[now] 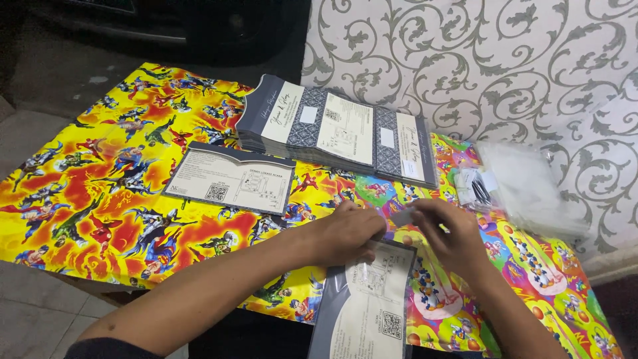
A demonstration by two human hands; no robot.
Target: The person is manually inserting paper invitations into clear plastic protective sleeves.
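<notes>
My left hand (350,233) rests on the top end of a grey and cream card in a clear plastic sleeve (367,302) that lies on the bright cartoon-print cloth (100,199). Just right of it, my right hand (452,233) pinches the sleeve's small flap (401,217) at that same end. The two hands nearly touch. A tall stack of the same folded cards (335,129) sits behind them. One single card (229,178) lies flat to the left.
A pile of clear plastic sleeves (531,186) and a small white packet with dark strips (475,187) lie at the right, against the white wall with grey scroll patterns (478,60). Grey floor tiles show at the left.
</notes>
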